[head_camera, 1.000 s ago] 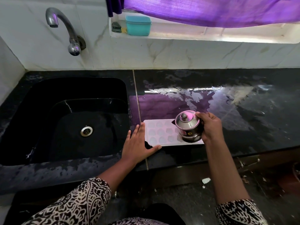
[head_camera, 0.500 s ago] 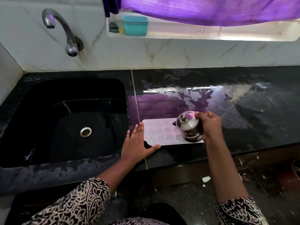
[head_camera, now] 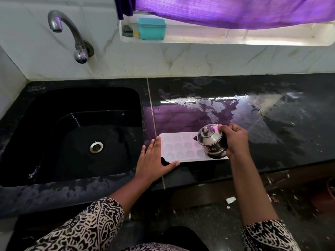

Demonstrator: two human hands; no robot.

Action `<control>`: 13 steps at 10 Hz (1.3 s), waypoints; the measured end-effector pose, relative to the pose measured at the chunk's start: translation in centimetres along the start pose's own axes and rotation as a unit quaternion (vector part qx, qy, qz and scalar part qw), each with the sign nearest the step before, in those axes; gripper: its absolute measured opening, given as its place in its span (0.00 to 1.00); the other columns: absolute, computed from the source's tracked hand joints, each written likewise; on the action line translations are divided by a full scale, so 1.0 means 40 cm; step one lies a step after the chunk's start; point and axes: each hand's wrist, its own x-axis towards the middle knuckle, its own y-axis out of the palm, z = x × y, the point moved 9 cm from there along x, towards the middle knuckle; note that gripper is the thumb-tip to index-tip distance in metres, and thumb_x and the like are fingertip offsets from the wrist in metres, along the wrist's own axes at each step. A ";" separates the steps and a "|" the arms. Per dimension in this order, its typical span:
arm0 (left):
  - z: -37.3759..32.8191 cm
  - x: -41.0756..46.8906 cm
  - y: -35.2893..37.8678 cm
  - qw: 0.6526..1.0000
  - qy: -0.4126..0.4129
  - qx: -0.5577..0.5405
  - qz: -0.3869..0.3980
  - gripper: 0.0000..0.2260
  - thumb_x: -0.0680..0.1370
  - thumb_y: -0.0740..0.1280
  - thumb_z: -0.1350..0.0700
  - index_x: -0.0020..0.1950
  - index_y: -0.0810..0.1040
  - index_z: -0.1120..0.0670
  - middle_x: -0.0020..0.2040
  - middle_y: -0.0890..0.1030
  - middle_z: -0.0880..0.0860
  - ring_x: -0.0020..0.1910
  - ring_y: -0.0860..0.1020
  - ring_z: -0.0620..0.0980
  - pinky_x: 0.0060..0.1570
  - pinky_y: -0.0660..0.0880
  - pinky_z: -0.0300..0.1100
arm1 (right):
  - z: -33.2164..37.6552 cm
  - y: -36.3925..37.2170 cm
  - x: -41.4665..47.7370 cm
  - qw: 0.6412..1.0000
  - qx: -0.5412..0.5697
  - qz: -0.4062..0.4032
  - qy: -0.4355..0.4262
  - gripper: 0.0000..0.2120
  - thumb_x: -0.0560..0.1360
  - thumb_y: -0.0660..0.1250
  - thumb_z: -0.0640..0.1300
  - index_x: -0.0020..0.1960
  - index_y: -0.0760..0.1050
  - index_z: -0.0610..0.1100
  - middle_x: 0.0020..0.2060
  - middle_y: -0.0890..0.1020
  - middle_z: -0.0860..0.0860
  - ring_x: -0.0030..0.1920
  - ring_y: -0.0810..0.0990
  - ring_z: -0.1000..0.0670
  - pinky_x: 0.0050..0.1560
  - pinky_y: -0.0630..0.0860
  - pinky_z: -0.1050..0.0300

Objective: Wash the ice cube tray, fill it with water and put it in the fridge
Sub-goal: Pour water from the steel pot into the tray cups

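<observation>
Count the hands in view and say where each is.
2. The left hand lies flat at the tray's left end; the right hand grips the kettle over its right end. None seems hidden.
</observation>
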 end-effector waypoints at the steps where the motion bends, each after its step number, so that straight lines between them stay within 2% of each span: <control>1: 0.001 0.000 0.000 1.000 -0.002 0.001 0.000 0.55 0.65 0.49 0.19 0.81 0.44 0.55 0.81 0.52 0.51 0.80 0.49 0.47 0.76 0.43 0.50 | 0.001 -0.001 0.000 1.000 -0.006 0.000 0.005 0.18 0.70 0.71 0.39 0.28 0.65 0.48 0.21 0.73 0.56 0.23 0.71 0.58 0.26 0.72 0.64; 5: 0.002 0.000 0.001 1.000 0.000 -0.003 -0.001 0.55 0.65 0.49 0.19 0.81 0.44 0.55 0.81 0.53 0.50 0.79 0.49 0.47 0.77 0.44 0.50 | -0.001 -0.005 -0.003 1.000 -0.009 -0.005 0.017 0.17 0.70 0.71 0.39 0.28 0.67 0.48 0.24 0.75 0.54 0.30 0.74 0.53 0.31 0.73 0.59; 7: 0.002 0.000 0.000 1.000 -0.002 0.001 -0.002 0.54 0.66 0.50 0.20 0.80 0.44 0.54 0.81 0.53 0.51 0.79 0.49 0.47 0.76 0.44 0.50 | 0.000 -0.006 -0.001 1.000 -0.009 -0.001 0.015 0.18 0.70 0.71 0.39 0.28 0.66 0.48 0.21 0.74 0.56 0.29 0.73 0.54 0.29 0.72 0.60; 9: 0.000 0.000 -0.002 1.000 0.001 0.002 -0.006 0.55 0.66 0.50 0.20 0.80 0.45 0.55 0.81 0.54 0.51 0.79 0.50 0.48 0.77 0.45 0.51 | 0.006 -0.003 0.003 1.000 -0.004 0.003 0.005 0.19 0.70 0.71 0.38 0.26 0.65 0.48 0.19 0.72 0.57 0.22 0.70 0.58 0.26 0.70 0.64; 11: 0.000 0.001 -0.002 1.000 0.001 0.003 -0.007 0.55 0.65 0.50 0.20 0.80 0.45 0.55 0.81 0.54 0.51 0.79 0.50 0.48 0.77 0.45 0.51 | 0.006 -0.007 0.003 1.000 -0.003 0.001 0.009 0.18 0.69 0.71 0.39 0.27 0.66 0.48 0.21 0.74 0.56 0.26 0.72 0.56 0.27 0.71 0.63; 13: 0.000 0.002 -0.001 1.000 0.002 0.001 -0.008 0.55 0.65 0.49 0.19 0.80 0.46 0.55 0.81 0.54 0.51 0.79 0.50 0.48 0.77 0.46 0.51 | 0.011 -0.003 0.002 1.000 0.005 0.004 0.001 0.19 0.69 0.71 0.38 0.27 0.65 0.48 0.20 0.72 0.56 0.22 0.70 0.58 0.25 0.70 0.65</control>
